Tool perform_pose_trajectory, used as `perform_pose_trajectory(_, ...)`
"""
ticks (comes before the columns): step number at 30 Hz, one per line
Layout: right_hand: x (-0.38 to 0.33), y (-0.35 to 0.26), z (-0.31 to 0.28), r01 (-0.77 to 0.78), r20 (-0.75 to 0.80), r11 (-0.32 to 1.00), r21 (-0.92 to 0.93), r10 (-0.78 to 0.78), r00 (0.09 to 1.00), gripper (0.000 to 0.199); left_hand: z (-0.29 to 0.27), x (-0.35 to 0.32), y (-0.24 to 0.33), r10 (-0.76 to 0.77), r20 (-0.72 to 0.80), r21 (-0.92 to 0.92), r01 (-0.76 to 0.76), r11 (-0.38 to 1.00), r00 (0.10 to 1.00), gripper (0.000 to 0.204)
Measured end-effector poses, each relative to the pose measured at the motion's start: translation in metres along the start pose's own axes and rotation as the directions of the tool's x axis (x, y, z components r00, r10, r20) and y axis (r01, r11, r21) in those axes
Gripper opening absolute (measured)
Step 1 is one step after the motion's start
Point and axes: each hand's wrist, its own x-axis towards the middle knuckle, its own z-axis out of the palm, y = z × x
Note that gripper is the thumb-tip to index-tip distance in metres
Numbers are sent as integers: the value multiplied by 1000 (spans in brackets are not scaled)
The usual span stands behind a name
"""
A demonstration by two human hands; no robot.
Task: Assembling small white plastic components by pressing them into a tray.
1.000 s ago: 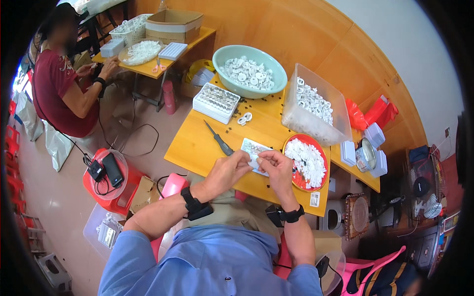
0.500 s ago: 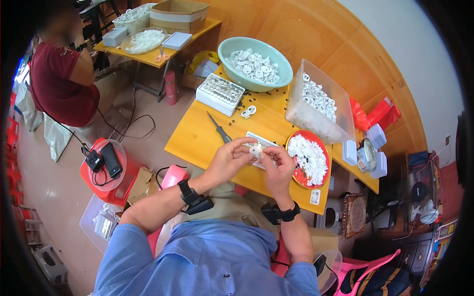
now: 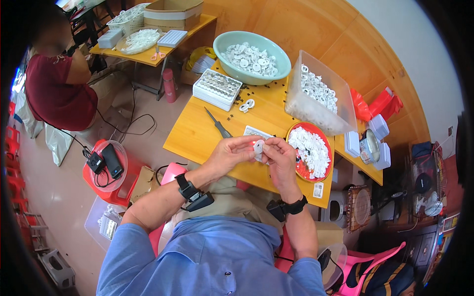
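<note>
Yellow wooden table (image 3: 197, 133) filling centre of view, person sitting at its 6 o'clock edge.

Clear plastic bin (image 3: 318, 96) of white ring parts standing at 2 o'clock on the table. Teal bowl (image 3: 254, 56) of the same white parts sitting at 12 o'clock. Red plate (image 3: 310, 150) heaped with white pieces lying at 3 o'clock from the hands, just beside them. White compartment tray (image 3: 217, 88) resting at 11 o'clock, near the bowl. Dark-handled screwdriver (image 3: 218, 123) lying flat at 10 o'clock from the hands, near but apart. A flat white card (image 3: 256, 132) lying on the table just past the hands, partly hidden by them.

Left hand (image 3: 229, 154) and right hand (image 3: 280, 159) meeting above the near table edge, fingertips facing each other. Both pinching one small white ring part (image 3: 258, 146) between them; the part sitting at 3 o'clock from the left hand, 9 o'clock from the right, touching fingertips of both. Both hands grasping the part, other fingers curling loosely. Black bands showing on both wrists.

Another person in a dark red shirt (image 3: 57, 93) sitting at 10 o'clock, well apart, by a second table.
</note>
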Motion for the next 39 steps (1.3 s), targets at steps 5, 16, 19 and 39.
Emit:
perform_pose_trajectory(5, 1, 1, 0, 16, 11, 1000, -13, -15, 1000, 13, -2, 0, -1, -5, 1, -8, 5, 1000, 1000, 42)
perform_pose_trajectory(16, -7, -4, 5, 141, -27, 950, -279, -154, 988, 12, 1, -4, 4, -85, 15, -296, 86, 951, 996, 38)
perform_pose_trajectory(19, -6, -4, 4, 126, -28, 952, -280, -139, 990, 13, -1, -3, 4, -101, 20, -360, 101, 928, 995, 38)
perform_pose_trajectory(39, -7, 12, 7, 210, 15, 881, -425, -225, 974, 15, 1, -3, -6, -69, -168, -55, 60, 997, 983, 31)
